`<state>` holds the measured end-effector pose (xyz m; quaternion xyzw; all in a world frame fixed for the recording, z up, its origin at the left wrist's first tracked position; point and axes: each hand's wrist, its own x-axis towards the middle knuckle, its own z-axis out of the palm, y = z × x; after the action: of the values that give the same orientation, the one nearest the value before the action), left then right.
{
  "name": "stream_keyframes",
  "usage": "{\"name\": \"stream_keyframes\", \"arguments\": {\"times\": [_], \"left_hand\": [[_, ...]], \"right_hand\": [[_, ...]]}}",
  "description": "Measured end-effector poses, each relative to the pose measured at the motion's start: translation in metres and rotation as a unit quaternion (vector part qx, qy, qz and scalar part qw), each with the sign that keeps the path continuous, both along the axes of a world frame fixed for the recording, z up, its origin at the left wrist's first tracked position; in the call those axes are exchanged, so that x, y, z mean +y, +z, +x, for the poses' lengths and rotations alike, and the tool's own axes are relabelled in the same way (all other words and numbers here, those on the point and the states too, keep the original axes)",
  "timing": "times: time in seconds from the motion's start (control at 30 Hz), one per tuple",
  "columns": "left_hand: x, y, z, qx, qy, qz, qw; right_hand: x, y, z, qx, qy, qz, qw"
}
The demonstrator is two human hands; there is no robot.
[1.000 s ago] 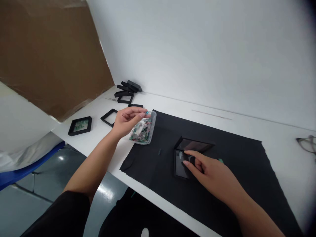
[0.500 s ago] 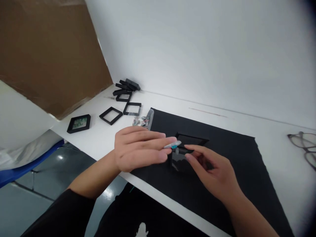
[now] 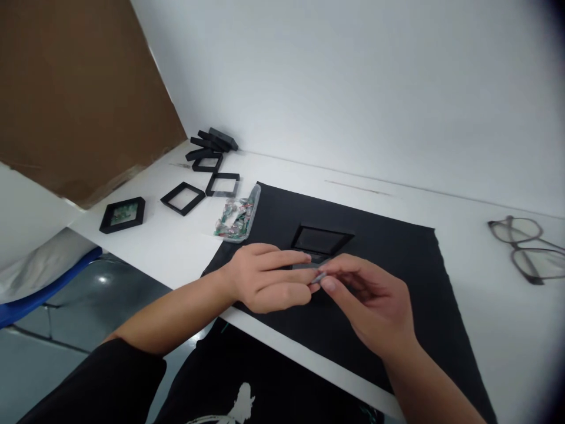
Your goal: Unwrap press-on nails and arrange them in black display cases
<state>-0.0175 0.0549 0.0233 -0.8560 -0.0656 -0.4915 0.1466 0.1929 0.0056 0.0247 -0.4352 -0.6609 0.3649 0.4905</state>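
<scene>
A small, flat, silvery-grey piece (image 3: 318,277) is pinched at the fingertips of both hands; its exact kind is too small to make out. My left hand (image 3: 273,280), coming from the left, has its fingers closed on one side of the piece. From the right, my right hand (image 3: 375,300) grips the other side between thumb and index finger. Behind and below the fingertips, a black display frame (image 3: 324,240) with a dark clear pane lies on the black mat (image 3: 397,277). Its near part is partly hidden by my hands.
A clear plastic box (image 3: 253,212) of small wrapped green and red pieces stands at the mat's left edge. Further left lie several empty black frames (image 3: 183,198) and one frame with green contents (image 3: 122,214). Eyeglasses (image 3: 525,247) rest at the right on the white table (image 3: 176,247).
My right hand has moved left and now pinches the piece that my left hand alone was holding. The view has shifted, showing more of the plastic box and the eyeglasses.
</scene>
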Motion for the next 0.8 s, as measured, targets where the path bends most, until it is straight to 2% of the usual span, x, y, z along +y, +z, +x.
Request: {"name": "stream_keyframes", "arguments": {"times": [0.13,0.23,0.33,0.4,0.43,0.57,0.7,0.8], "left_hand": [[0.004,-0.006,0.001,0.005,0.004,0.025,1.0],[0.006,-0.007,0.002,0.002,0.015,-0.055,0.998],[0.009,-0.005,-0.001,-0.025,0.025,-0.169,0.985],[0.012,-0.004,-0.004,-0.047,0.035,-0.196,0.979],[0.013,-0.004,-0.005,-0.057,0.046,-0.194,0.978],[0.012,-0.003,-0.007,-0.115,0.089,-0.179,0.973],[0.01,-0.001,-0.008,-0.153,0.099,-0.234,0.955],[0.011,0.0,-0.009,-0.124,0.079,-0.222,0.964]], "right_hand": [[0.005,0.004,0.0,0.034,0.03,-0.067,0.997],[0.01,0.004,0.006,0.067,0.054,-0.118,0.989],[0.016,0.002,0.019,0.09,-0.045,-0.088,0.991],[0.02,0.001,0.027,0.062,-0.12,-0.057,0.989],[0.023,0.0,0.031,0.031,-0.133,-0.056,0.989],[0.031,-0.006,0.032,-0.12,-0.057,-0.101,0.986],[0.034,-0.013,0.026,-0.28,0.038,-0.137,0.949],[0.035,-0.015,0.026,-0.329,0.052,-0.157,0.93]]}}
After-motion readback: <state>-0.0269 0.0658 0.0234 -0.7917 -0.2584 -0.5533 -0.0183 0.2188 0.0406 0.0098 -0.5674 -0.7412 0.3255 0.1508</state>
